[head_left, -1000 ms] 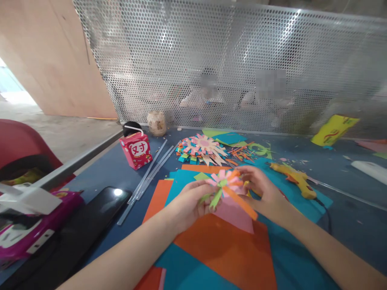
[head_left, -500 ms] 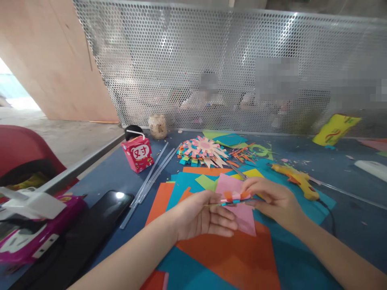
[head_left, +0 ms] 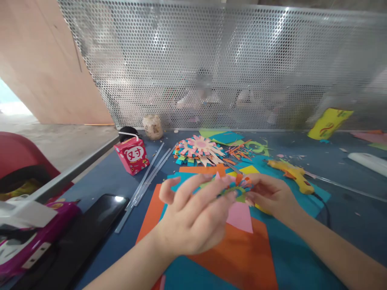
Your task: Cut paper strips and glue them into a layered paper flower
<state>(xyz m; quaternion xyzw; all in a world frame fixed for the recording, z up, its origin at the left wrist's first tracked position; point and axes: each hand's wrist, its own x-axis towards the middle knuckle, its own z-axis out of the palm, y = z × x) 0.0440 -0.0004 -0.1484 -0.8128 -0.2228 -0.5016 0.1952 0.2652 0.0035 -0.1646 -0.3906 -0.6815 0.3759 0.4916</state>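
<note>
Between thumb and fingers my right hand (head_left: 273, 198) pinches a small layered paper flower (head_left: 241, 188) with orange, blue, green and pink fringed strips. My left hand (head_left: 193, 219) is open, its back turned to me and its thumb raised apart. Its fingertips reach the flower's near left side and hide part of it. Whether they press on it I cannot tell. Below both hands lie a pink paper piece (head_left: 240, 217) and orange sheets (head_left: 238, 257) over blue paper. Finished-looking fringed rosettes (head_left: 201, 146) rest farther back.
A yellow glue gun (head_left: 292, 175) lies to the right, its cord trailing. Clear glue sticks (head_left: 148, 181), a red drink box (head_left: 133, 155), a phone (head_left: 99, 213) and a purple-and-white device (head_left: 45, 233) are at left. A perforated metal screen (head_left: 181, 60) borders the table's back.
My left hand has turned from palm-up to back-up, its fingers now at the flower. The flower has tipped from edge-on to showing its fringed strips. The view has shifted slightly.
</note>
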